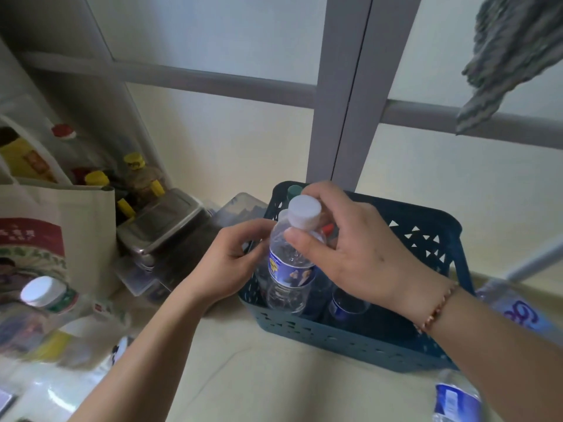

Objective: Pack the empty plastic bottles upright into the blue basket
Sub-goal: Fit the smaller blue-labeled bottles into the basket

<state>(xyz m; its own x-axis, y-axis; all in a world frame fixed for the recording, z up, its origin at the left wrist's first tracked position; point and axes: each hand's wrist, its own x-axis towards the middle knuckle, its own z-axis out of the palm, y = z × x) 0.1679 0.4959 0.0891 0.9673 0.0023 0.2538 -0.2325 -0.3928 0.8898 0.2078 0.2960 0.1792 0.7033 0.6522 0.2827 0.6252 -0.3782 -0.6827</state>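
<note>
A blue perforated basket [350, 342] stands on the pale counter against the window. My right hand [347, 254] grips the neck of a clear empty bottle [289, 281] with a white cap and blue label, held upright in the basket's front left corner. My left hand [234, 263] rests at the basket's left rim, fingers curled beside the bottle's body; whether it touches the bottle I cannot tell. Other bottles stand inside: a green cap [294, 190], a red cap [328, 229] and a blue-labelled one [344, 306]. Loose bottles lie at the right [515, 309], lower right [457, 400] and left [45, 296].
A printed tote bag [61, 239] with yellow-capped bottles behind it stands at the left. Metal lidded containers [161, 226] sit between the bag and the basket. A grey mop head [511, 56] hangs at the upper right. The window frame [338, 117] is right behind the basket.
</note>
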